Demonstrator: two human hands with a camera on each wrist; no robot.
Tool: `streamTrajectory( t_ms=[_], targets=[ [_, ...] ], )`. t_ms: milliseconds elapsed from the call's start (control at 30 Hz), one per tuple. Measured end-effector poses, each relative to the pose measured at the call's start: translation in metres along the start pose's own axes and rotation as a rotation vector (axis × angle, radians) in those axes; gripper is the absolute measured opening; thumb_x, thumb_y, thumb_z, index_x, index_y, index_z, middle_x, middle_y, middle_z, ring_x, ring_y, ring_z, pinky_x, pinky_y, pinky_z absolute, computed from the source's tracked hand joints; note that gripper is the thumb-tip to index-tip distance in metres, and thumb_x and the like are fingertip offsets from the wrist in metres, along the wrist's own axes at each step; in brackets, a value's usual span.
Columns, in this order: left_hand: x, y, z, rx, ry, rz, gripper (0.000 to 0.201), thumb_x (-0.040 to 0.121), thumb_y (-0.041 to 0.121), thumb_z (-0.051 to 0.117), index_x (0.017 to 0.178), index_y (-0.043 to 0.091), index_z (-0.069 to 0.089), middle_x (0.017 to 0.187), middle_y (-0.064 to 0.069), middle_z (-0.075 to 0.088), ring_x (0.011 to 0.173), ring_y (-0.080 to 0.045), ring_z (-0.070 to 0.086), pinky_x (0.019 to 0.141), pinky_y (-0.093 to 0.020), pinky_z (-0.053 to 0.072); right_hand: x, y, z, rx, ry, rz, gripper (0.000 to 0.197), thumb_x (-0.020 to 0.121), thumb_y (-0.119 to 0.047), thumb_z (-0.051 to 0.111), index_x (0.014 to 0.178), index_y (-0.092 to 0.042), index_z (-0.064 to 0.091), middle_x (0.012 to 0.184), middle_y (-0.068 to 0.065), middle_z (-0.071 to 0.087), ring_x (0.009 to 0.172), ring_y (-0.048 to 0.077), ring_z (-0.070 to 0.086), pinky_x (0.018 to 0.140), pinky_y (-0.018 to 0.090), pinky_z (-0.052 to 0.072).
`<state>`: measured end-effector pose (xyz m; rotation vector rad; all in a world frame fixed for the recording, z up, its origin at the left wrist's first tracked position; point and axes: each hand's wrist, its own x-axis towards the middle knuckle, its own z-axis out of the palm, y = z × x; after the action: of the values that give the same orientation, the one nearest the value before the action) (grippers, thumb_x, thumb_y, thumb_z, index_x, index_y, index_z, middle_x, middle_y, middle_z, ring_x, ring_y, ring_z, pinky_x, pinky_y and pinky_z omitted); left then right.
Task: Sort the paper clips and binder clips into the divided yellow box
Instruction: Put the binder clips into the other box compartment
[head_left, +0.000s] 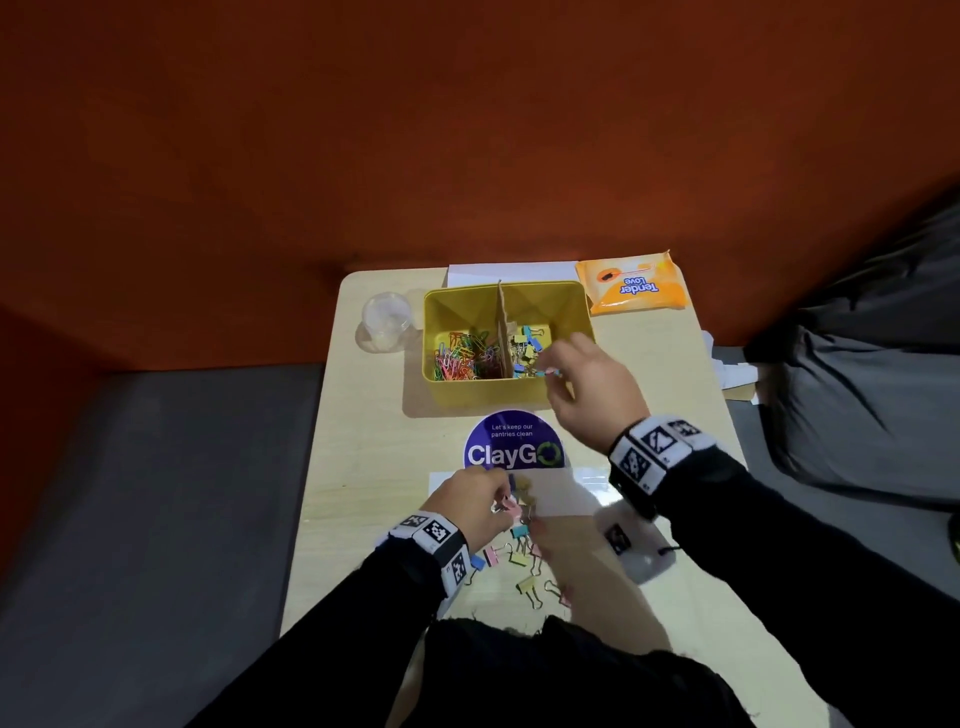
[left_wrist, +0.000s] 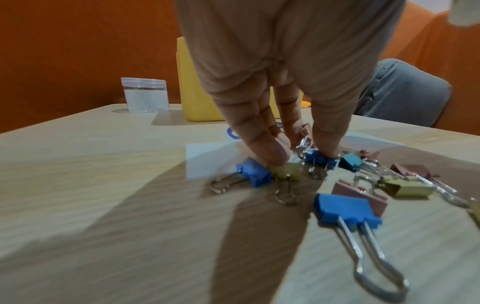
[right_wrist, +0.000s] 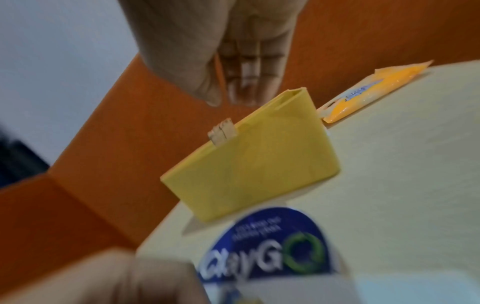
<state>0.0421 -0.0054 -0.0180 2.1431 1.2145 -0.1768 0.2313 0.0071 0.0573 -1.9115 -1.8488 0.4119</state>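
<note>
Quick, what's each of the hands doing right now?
Left hand: fingertips pinching a binder clip in the pile on the table.
Right hand: pinching a light blue binder clip over the yellow box.

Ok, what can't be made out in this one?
- Right hand: in the head view it pinches a small blue clip over the yellow box; the right wrist view is too blurred to confirm it.
- Left hand: which binder clip its fingers grip is hidden by those fingers, left wrist view.
</note>
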Motion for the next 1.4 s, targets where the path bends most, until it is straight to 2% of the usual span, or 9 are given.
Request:
streamTrajectory(
  t_ms=[167, 300, 500, 667, 867, 933, 1067, 1167, 1400],
  targets=[
    [0.002, 0.002, 0.000, -0.002, 0.050, 0.012, 0.010, 0.088, 0.025, 0.059, 0.087, 0.016, 0.061, 0.091, -0.005, 0.063, 0.085, -0.023, 0.059, 0.069, -0.026, 0.044, -0.042, 0.015, 0.027, -0.091, -0.238, -0.240, 0.010, 0.079, -0.005, 0.058, 0.085, -0.011, 0.062, 0.081, 0.008, 0.063, 0.066, 0.030, 0.062, 0.052, 0.031, 0.047],
    [0.005, -0.002, -0.002, -0.150, 0.123, -0.118, 0.014, 0.088, 0.029, 0.058, 0.078, 0.020, 0.063, 0.073, 0.000, 0.062, 0.071, -0.021, 0.058, 0.064, -0.028, 0.050, -0.049, 0.014, 0.048, -0.136, -0.474, -0.203, 0.024, 0.083, -0.006, 0.057, 0.103, -0.014, 0.067, 0.101, 0.008, 0.063, 0.088, 0.031, 0.063, 0.067, 0.035, 0.051],
    [0.006, -0.016, -0.015, -0.710, 0.137, -0.363, 0.022, 0.088, 0.010, 0.056, 0.074, 0.017, 0.071, 0.059, -0.003, 0.061, 0.052, -0.020, 0.051, 0.053, -0.028, 0.042, -0.050, 0.011, 0.070, -0.259, -0.706, -0.277, 0.049, 0.086, -0.020, 0.061, 0.133, -0.026, 0.046, 0.132, 0.003, 0.046, 0.116, 0.028, 0.047, 0.085, 0.039, 0.049],
    [-0.005, -0.020, -0.028, -0.963, 0.057, -0.393, 0.031, 0.092, -0.006, 0.038, 0.078, 0.004, 0.064, 0.067, -0.012, 0.047, 0.054, -0.019, 0.035, 0.049, -0.022, 0.026, -0.046, 0.012, 0.070, -0.244, -0.714, -0.308, 0.035, 0.092, -0.020, 0.052, 0.127, -0.018, 0.054, 0.123, 0.007, 0.051, 0.111, 0.029, 0.050, 0.086, 0.039, 0.048],
    [-0.010, -0.021, -0.035, -1.139, -0.183, -0.630, 0.011, 0.069, 0.020, 0.051, 0.065, 0.011, 0.056, 0.063, -0.010, 0.050, 0.050, -0.021, 0.044, 0.056, -0.025, 0.035, -0.055, 0.021, 0.071, -0.126, -0.658, -0.290, 0.032, 0.084, -0.031, 0.062, 0.116, -0.025, 0.062, 0.117, 0.001, 0.057, 0.104, 0.026, 0.056, 0.083, 0.036, 0.052],
    [-0.009, -0.024, -0.031, -1.075, -0.213, -0.636, 0.019, 0.077, 0.025, 0.058, 0.064, 0.011, 0.053, 0.061, -0.010, 0.050, 0.046, -0.020, 0.044, 0.055, -0.023, 0.034, -0.057, 0.020, 0.070, -0.144, -0.650, -0.280, 0.035, 0.081, -0.032, 0.063, 0.115, -0.024, 0.061, 0.114, 0.002, 0.056, 0.101, 0.027, 0.057, 0.080, 0.036, 0.053],
    [-0.010, -0.026, -0.018, -0.922, -0.117, -0.520, 0.019, 0.080, 0.002, 0.072, 0.071, 0.005, 0.056, 0.064, -0.019, 0.063, 0.048, -0.022, 0.050, 0.050, -0.026, 0.044, -0.054, 0.018, 0.067, -0.264, -0.659, -0.251, 0.041, 0.085, -0.029, 0.059, 0.124, -0.017, 0.053, 0.118, 0.004, 0.052, 0.106, 0.026, 0.054, 0.082, 0.035, 0.049],
    [-0.011, -0.027, -0.014, -0.873, -0.070, -0.482, 0.016, 0.080, -0.012, 0.062, 0.074, 0.002, 0.057, 0.061, -0.017, 0.065, 0.056, -0.027, 0.056, 0.055, -0.029, 0.046, -0.054, 0.015, 0.068, -0.286, -0.648, -0.208, 0.034, 0.086, -0.023, 0.058, 0.118, -0.014, 0.054, 0.113, 0.007, 0.051, 0.105, 0.028, 0.053, 0.080, 0.037, 0.050],
    [-0.009, -0.027, -0.026, -0.903, 0.006, -0.405, 0.016, 0.091, 0.000, 0.057, 0.082, 0.012, 0.063, 0.073, -0.013, 0.060, 0.061, -0.023, 0.056, 0.061, -0.031, 0.050, -0.048, 0.014, 0.067, -0.198, -0.577, -0.037, 0.033, 0.083, -0.017, 0.062, 0.113, -0.014, 0.051, 0.114, 0.008, 0.056, 0.108, 0.027, 0.053, 0.084, 0.032, 0.044]
  ],
)
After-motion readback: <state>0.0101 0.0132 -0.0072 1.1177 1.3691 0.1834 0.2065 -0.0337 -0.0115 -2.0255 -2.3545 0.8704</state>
